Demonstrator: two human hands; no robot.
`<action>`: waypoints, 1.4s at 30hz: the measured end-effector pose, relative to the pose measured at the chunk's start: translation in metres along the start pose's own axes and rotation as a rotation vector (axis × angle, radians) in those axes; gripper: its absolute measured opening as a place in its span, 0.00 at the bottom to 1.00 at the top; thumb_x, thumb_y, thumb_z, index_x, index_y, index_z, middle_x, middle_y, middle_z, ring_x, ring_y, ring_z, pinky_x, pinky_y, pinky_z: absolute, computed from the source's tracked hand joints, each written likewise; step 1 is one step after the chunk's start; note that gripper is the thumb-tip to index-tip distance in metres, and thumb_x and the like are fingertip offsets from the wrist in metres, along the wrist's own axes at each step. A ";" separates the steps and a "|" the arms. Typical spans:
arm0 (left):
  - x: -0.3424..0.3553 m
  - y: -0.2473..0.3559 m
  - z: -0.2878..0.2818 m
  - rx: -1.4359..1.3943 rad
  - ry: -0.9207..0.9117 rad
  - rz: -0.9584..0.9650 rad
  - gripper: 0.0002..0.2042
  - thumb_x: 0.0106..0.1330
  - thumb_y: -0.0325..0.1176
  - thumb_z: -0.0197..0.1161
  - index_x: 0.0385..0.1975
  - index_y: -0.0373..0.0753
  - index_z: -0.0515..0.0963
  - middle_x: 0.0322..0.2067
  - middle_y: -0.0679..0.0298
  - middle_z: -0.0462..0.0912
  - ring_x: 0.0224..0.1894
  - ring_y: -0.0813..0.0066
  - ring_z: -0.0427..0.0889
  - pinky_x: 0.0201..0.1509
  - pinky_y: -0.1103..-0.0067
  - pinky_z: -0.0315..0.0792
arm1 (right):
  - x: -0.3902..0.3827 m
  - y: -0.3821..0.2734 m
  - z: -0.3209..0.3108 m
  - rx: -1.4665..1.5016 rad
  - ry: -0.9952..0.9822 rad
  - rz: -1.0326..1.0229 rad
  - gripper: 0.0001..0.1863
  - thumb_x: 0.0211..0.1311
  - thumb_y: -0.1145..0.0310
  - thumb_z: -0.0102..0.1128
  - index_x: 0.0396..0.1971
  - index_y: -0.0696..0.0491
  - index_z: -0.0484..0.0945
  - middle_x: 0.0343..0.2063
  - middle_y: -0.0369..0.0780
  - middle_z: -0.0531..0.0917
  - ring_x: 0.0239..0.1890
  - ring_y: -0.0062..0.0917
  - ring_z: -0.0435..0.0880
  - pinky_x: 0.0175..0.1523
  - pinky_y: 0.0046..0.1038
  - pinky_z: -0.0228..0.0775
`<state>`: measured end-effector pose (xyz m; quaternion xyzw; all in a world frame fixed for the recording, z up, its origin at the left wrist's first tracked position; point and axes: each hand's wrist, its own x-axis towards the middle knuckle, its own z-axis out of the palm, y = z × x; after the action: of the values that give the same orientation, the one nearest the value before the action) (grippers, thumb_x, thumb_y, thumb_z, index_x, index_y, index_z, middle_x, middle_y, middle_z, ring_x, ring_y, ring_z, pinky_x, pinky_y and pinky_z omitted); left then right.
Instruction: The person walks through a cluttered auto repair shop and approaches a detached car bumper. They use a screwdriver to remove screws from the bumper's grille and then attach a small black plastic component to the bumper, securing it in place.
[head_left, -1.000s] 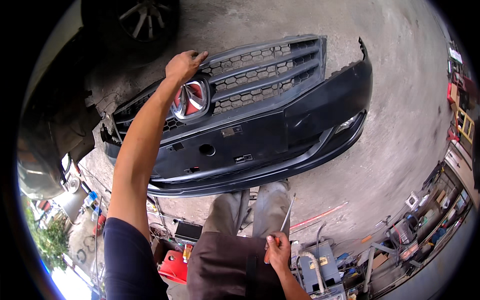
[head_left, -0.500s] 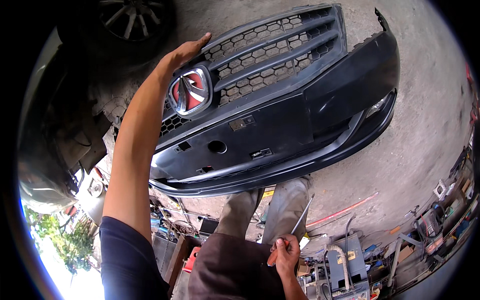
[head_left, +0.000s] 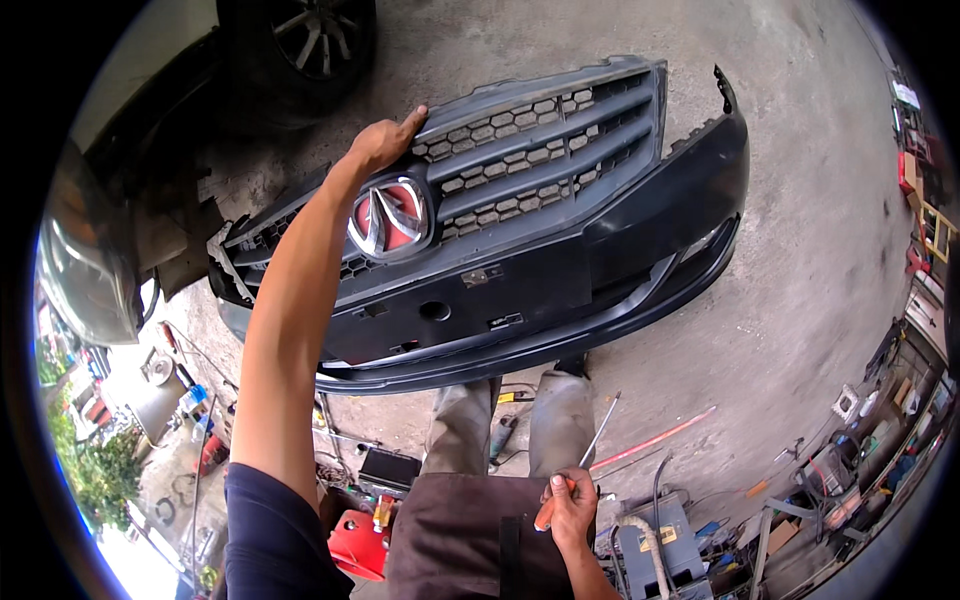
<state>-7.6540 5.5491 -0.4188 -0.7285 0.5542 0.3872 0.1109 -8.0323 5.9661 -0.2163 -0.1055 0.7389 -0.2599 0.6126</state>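
A black car front bumper (head_left: 655, 215) with a honeycomb grille (head_left: 555, 140) stands in front of my legs, slightly tilted. Its lower edge is by my feet. A chrome emblem with a red ground (head_left: 390, 217) sits on the grille. My left hand (head_left: 385, 142) grips the grille's top edge just above the emblem, thumb side showing; some fingers are hidden behind the edge. Low in front of my apron, my right hand (head_left: 572, 505) is closed round the orange handle of a screwdriver (head_left: 602, 430). The shaft points up and away, apart from the bumper.
A car wheel (head_left: 318, 42) is at the far left, with a car headlight (head_left: 90, 255) nearer. A red rod (head_left: 655, 438) lies on the concrete floor to my right. Beside my right hand stands a grey machine (head_left: 665, 545); tools and parts clutter the right side. A red object (head_left: 357, 545) is at lower left.
The view has shifted, and the bumper appears lower and more level, with its left end now showing. My left hand still holds its top edge; the screwdriver stays in my right hand.
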 end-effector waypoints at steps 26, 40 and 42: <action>-0.044 0.034 0.002 0.008 0.358 -0.123 0.31 0.72 0.54 0.45 0.18 0.31 0.76 0.24 0.41 0.78 0.29 0.39 0.78 0.35 0.56 0.69 | 0.198 -0.253 0.092 -0.125 0.049 -0.301 0.04 0.61 0.73 0.64 0.33 0.56 0.79 0.28 0.33 0.72 0.26 0.15 0.66 0.31 0.19 0.59; -0.057 0.035 -0.020 0.020 0.383 -0.032 0.26 0.74 0.46 0.46 0.16 0.33 0.70 0.21 0.51 0.71 0.28 0.47 0.72 0.36 0.60 0.64 | 0.210 -0.308 0.148 -0.209 0.153 -0.469 0.05 0.61 0.71 0.66 0.32 0.54 0.78 0.27 0.32 0.71 0.25 0.17 0.64 0.31 0.20 0.59; -0.062 0.033 -0.027 0.039 0.354 -0.020 0.26 0.74 0.47 0.46 0.17 0.32 0.70 0.23 0.47 0.73 0.30 0.44 0.73 0.37 0.57 0.64 | 0.210 -0.318 0.145 -0.264 0.144 -0.492 0.05 0.61 0.71 0.66 0.33 0.55 0.78 0.29 0.33 0.75 0.26 0.16 0.66 0.31 0.19 0.59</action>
<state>-7.6766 5.5657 -0.3494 -0.7886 0.5651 0.2409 0.0295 -7.9923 5.5621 -0.2482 -0.3418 0.7602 -0.3089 0.4580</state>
